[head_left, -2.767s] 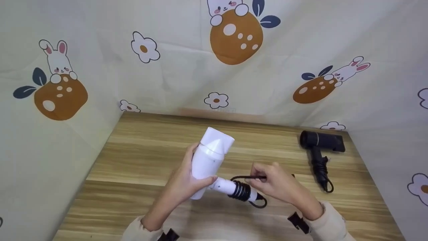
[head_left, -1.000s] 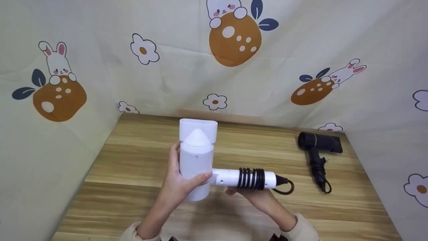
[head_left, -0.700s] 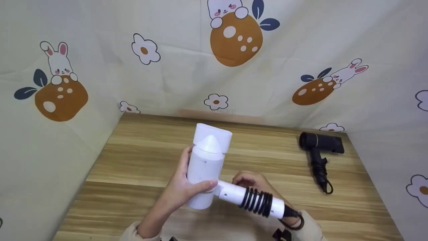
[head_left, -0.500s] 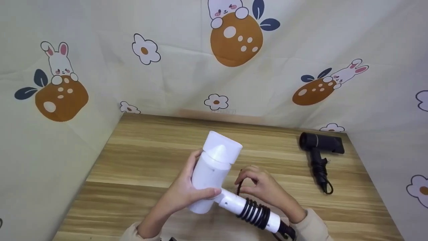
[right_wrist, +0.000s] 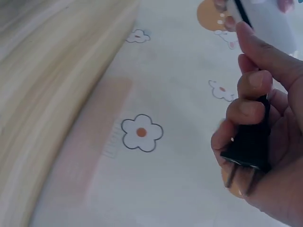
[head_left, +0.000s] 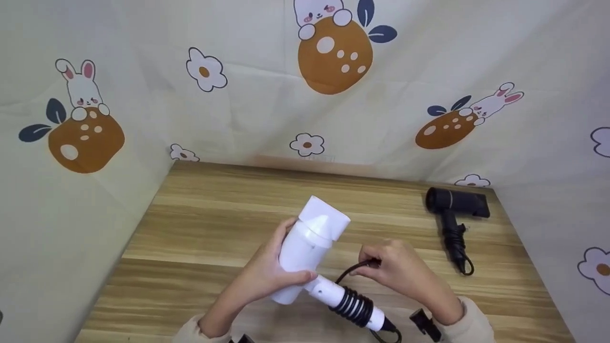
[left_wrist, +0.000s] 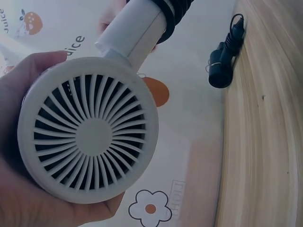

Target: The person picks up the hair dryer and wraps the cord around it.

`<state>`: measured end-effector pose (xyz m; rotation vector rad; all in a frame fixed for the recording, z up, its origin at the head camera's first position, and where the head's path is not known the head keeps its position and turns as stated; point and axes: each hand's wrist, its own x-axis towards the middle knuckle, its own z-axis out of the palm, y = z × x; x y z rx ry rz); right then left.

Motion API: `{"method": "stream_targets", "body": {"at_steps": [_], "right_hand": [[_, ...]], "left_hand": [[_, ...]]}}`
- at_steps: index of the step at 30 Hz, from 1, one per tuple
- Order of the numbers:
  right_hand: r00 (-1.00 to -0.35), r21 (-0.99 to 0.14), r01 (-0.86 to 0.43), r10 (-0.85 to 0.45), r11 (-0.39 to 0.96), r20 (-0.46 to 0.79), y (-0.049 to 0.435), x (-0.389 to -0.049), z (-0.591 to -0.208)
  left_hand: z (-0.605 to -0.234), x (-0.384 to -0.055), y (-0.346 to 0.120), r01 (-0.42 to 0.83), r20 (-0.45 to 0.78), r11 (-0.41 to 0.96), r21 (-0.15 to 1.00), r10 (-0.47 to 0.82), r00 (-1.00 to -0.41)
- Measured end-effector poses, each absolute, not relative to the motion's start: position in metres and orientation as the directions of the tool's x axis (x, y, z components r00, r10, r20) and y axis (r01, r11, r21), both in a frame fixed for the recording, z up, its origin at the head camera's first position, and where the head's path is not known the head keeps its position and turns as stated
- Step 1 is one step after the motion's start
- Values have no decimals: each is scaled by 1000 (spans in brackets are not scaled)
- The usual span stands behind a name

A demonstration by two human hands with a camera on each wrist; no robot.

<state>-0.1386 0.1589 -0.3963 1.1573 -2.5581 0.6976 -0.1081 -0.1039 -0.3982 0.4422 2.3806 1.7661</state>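
Observation:
A white hair dryer (head_left: 300, 257) is held tilted above the table, its flat nozzle toward the back wall. My left hand (head_left: 269, 271) grips it round the barrel, thumb near the handle joint. In the left wrist view the round slatted rear grille of the hair dryer (left_wrist: 93, 137) faces the camera. Several turns of black power cord (head_left: 355, 307) wrap the handle, and a loop hangs at its lower end. My right hand (head_left: 400, 267) pinches the free end of that cord. In the right wrist view its curled fingers hold the two-pin plug (right_wrist: 248, 146).
A black hair dryer (head_left: 457, 202) lies at the right rear of the wooden table (head_left: 200, 219), its cord wound round the handle. Patterned cloth walls (head_left: 252, 95) stand behind and at both sides.
The white hair dryer has tilted to the right and shifted slightly right. My right hand came from beneath the handle, took the cord's free end and drew it out to the right.

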Motion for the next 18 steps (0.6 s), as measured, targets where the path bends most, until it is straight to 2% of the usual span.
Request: {"method": "stream_targets", "body": {"at_steps": [7,10,12,15,18], "right_hand": [[-689,-316,-721,-588,617,425,152,-124,-389],[-730,-374,-683,-566,628,384,147,-118,-387],[-777,-457,-628,-538,630,327,144,-115,-386],[-848,-655,-481,-499,583,178,140,-110,-385],[-864,-831,-318,-501,456,56,138,-106,-384]], "left_hand": [[-402,-109,-96,114,52,418,901,157,-986],[-403,-110,-93,82,52,462,883,78,-996],[-405,-111,-91,66,62,464,883,25,-998],[-406,-113,-91,64,95,439,896,-47,-994],[-406,-115,-91,85,136,402,912,-98,-986]]}}
